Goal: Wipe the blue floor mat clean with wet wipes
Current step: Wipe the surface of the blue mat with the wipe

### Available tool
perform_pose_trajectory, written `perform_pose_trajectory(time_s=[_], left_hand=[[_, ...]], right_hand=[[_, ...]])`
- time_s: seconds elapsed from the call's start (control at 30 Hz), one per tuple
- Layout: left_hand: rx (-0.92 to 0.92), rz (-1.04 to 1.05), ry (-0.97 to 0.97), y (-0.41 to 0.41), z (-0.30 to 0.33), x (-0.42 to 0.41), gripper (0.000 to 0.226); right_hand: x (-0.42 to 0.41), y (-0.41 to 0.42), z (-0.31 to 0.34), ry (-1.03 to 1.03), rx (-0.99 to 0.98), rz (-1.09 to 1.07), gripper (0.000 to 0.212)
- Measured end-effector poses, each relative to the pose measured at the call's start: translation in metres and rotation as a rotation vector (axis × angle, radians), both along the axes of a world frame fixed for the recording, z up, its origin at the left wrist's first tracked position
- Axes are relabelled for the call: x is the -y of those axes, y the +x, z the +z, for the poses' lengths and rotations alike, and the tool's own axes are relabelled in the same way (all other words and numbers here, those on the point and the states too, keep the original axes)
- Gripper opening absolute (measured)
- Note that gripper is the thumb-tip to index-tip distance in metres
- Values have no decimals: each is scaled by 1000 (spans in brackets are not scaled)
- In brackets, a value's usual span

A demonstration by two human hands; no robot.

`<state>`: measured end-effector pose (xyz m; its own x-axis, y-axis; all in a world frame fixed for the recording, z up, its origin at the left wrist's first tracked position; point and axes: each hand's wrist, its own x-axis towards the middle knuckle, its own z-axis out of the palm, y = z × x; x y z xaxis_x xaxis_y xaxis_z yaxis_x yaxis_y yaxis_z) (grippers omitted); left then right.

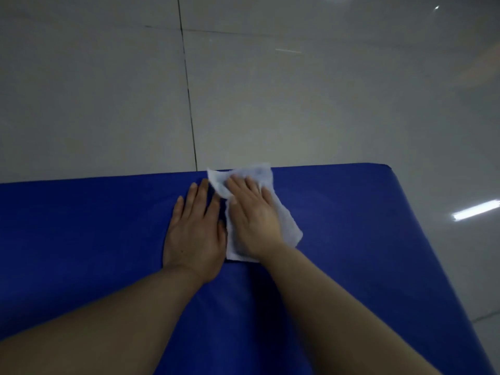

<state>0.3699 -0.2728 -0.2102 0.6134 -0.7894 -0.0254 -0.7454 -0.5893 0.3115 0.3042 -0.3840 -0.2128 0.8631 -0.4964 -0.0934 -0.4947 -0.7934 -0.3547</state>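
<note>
The blue floor mat (351,226) fills the lower half of the view, its far edge and far right corner visible. A white wet wipe (286,220) lies spread on the mat close to the far edge. My right hand (254,215) presses flat on the wipe with straight fingers, covering its middle. My left hand (194,234) rests flat on the bare mat just left of the wipe, fingers straight and pointing toward the far edge.
Glossy pale floor tiles (297,90) lie beyond the mat and along its right side, with a dark grout line (188,90) running away from me. Ceiling light reflections (476,211) shine on the tiles at the right.
</note>
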Motion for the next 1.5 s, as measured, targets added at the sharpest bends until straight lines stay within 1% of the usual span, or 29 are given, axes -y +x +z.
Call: perform_pose_trajectory(time_s=[0.07,0.13,0.27,0.33,0.4,0.43,0.47,0.53,0.57,0.63,0.7,0.77,0.83,0.9,0.93,0.97,1.0,1.07,1.13,1.2,1.23,1.27,1.33,1.4,1.43,1.5], left_hand=[[20,-1,-14,2,0,1,56],[24,-2,6,3,-4,0,57],[43,2,19,3,-10,-1,63],[58,-7,9,5,-11,0,60],[72,-10,0,6,-14,0,59],[76,-13,2,6,-15,-1,58],[84,-16,5,6,-15,-1,58],[100,-17,19,5,-14,-1,56],[98,-17,27,5,-14,0,56],[83,-17,26,6,-14,0,57],[66,-18,15,6,-14,0,58],[59,-21,9,7,-13,0,59],[56,-25,6,7,-13,1,58],[55,-22,2,8,-13,1,58],[55,-22,3,8,-13,1,58],[55,-25,6,8,-13,1,58],[59,-26,10,8,-13,1,58],[69,-28,24,8,-11,1,58],[73,-27,32,8,-10,2,58],[69,-27,33,8,-9,3,59],[65,-27,30,9,-10,3,59],[63,-26,25,9,-10,2,58],[61,-27,15,9,-11,2,58],[64,-29,13,9,-11,3,57],[66,-27,13,9,-12,3,57],[64,-21,15,9,-12,3,58]], right_hand=[[17,8,4,-100,-81,177,73],[41,0,5,-159,-89,227,71],[96,-24,5,-299,-105,12,66],[111,-24,4,-290,-154,-142,62],[103,-8,8,-254,-191,-293,58],[89,1,9,-222,-225,-285,56],[73,10,8,-203,-245,-199,56],[39,16,8,-187,-201,49,60],[32,15,8,-187,-187,132,64],[50,5,7,-189,-178,197,70],[79,-13,8,-197,-124,116,71],[110,-34,6,-218,-101,-55,68],[135,-52,7,-202,-159,-280,62],[146,-52,7,-148,-244,-548,56],[144,-45,7,-142,-288,-608,55],[135,-35,7,-176,-317,-589,54],[121,-25,6,-216,-317,-496,54],[79,-5,3,-213,-221,-234,55],[44,2,4,-174,-158,-27,63],[45,-4,5,-140,-134,78,67],[57,-12,2,-163,-123,76,67],[74,-24,-2,-195,-112,21,67],[108,-51,-4,-233,-133,-194,68],[130,-68,1,-152,-194,-387,59],[132,-69,4,-130,-218,-432,55],[117,-57,11,-174,-270,-449,54]])
